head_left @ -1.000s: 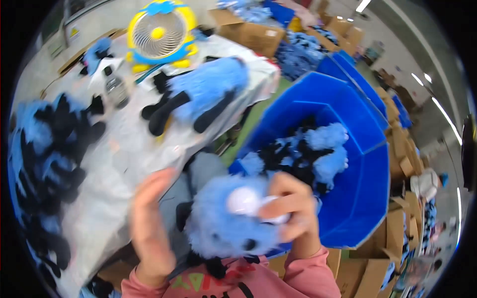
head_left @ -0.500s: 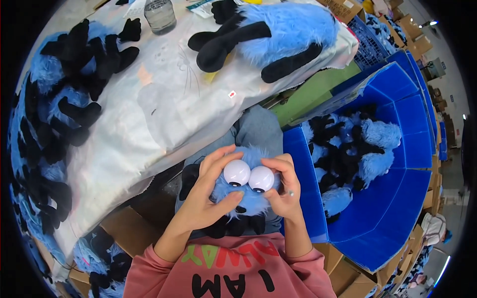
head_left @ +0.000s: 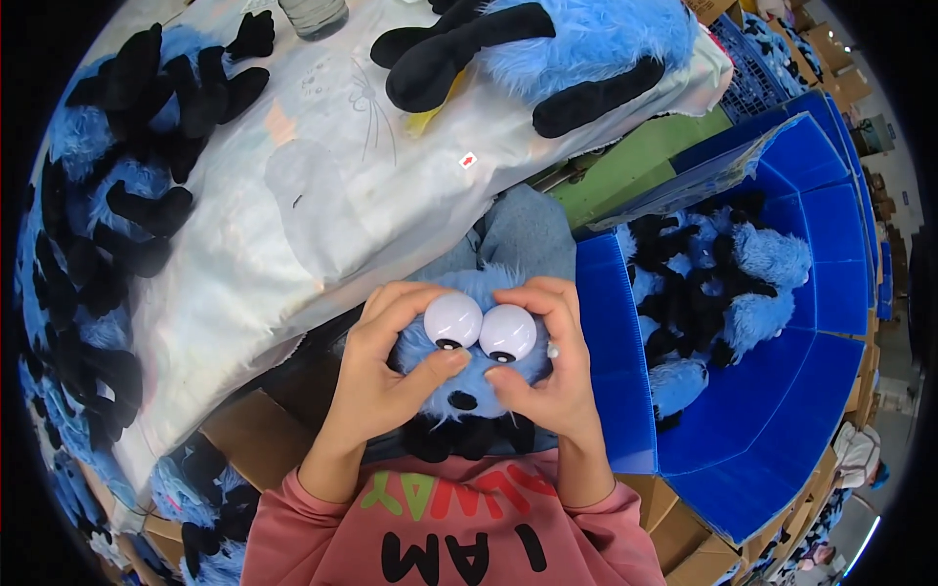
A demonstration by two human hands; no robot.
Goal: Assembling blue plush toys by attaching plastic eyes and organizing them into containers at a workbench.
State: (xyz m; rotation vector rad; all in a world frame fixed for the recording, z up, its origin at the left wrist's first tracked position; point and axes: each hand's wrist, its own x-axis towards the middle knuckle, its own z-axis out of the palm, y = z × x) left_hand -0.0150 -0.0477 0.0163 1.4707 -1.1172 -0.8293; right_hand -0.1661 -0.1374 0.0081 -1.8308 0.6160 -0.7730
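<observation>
On my lap, a blue furry plush toy with black limbs is held between both hands, its face turned up. Two bulging white plastic eyes with dark pupils, the left eye and the right eye, sit side by side on it. Below them shows a black nose. My left hand grips the toy's left side in view, thumb just below the left eye. My right hand, wearing a ring, clasps the other side, fingers curled over the top and thumb beneath the right eye.
A blue corrugated bin at right contains several similar plush toys. The white-covered table carries a large blue plush, a jar and a heap of plush toys along its left. Cardboard boxes stand below.
Both thumbs have shifted on the toy's face, and the nose now shows more fully. The eyes sit slightly further left and higher in view. The surroundings have shifted slightly in the picture.
</observation>
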